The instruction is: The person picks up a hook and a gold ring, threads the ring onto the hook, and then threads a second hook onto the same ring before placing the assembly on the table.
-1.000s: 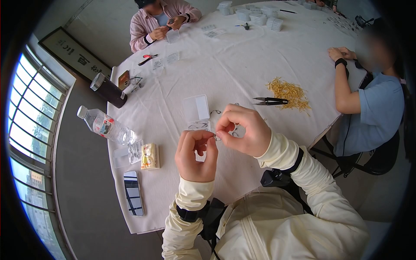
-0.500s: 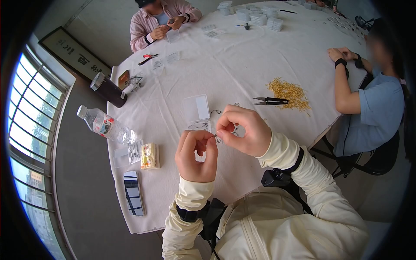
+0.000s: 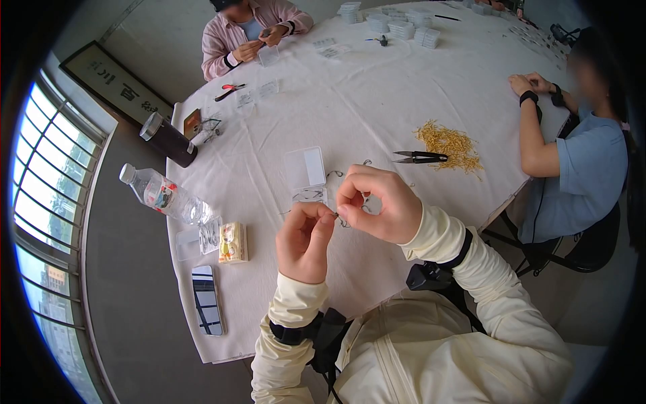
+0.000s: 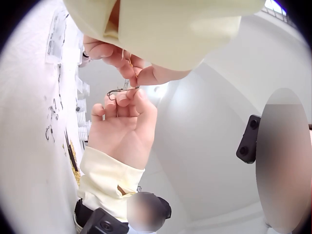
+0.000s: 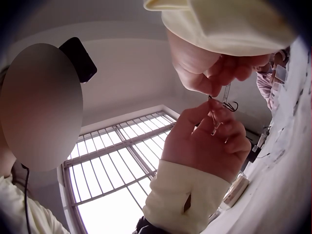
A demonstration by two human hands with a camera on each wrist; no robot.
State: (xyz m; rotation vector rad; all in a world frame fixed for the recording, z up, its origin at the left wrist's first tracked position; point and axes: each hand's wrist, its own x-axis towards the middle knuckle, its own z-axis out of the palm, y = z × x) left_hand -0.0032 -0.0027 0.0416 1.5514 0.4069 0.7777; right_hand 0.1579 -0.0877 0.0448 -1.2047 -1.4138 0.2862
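Dark metal hook (image 4: 123,90) hangs bend-down toward bench (image 3: 370,87), long axis near upright; your left hand (image 3: 302,246) and right hand (image 3: 388,207) both pinch it at upper end, tips meeting, neither clearly nearer

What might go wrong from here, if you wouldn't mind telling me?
The left hand and right hand pinch a small hook near its bare bends, so a slip could prick the fingers. If dropped, it might mix with the loose hooks on the tablecloth. The black snips lie with blades apart; a careless reach could nick someone.
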